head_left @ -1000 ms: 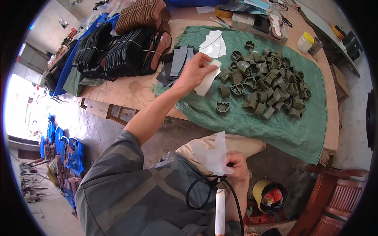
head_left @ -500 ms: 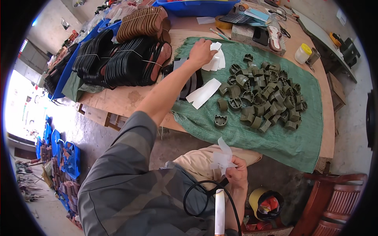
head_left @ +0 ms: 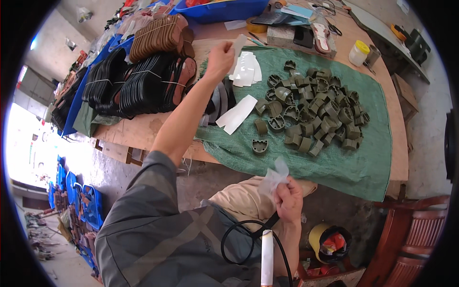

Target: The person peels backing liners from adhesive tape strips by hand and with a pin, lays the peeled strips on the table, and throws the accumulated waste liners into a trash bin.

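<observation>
My left hand (head_left: 221,58) reaches over the table, fingers closed on a pale curved strip (head_left: 239,44) lifted at an angle. Just below it, a small stack of white glossy cut pieces (head_left: 246,71) lies on the green woven cloth (head_left: 354,179). A separate white piece (head_left: 236,115) rests nearer to me. Low in front of my body, my right hand (head_left: 289,198) pinches several crumpled translucent film pieces (head_left: 275,178). To the right of the white pieces is a heap of olive-green, D-shaped hollow shoe heels (head_left: 318,107), with one heel (head_left: 259,146) lying apart at the near side.
Tied bundles of black insoles (head_left: 143,88) and brown insoles (head_left: 158,36) stand at the left. Behind are a blue tub (head_left: 220,10), a tape roll (head_left: 256,25) and a phone (head_left: 303,35). A yellow-lidded jar (head_left: 358,53) stands far right; a bin (head_left: 318,244) is below.
My left hand has drawn back leftward from the white stack, lifting a strip. My right hand has shifted slightly, still holding the film pieces. The whole view has turned a little.
</observation>
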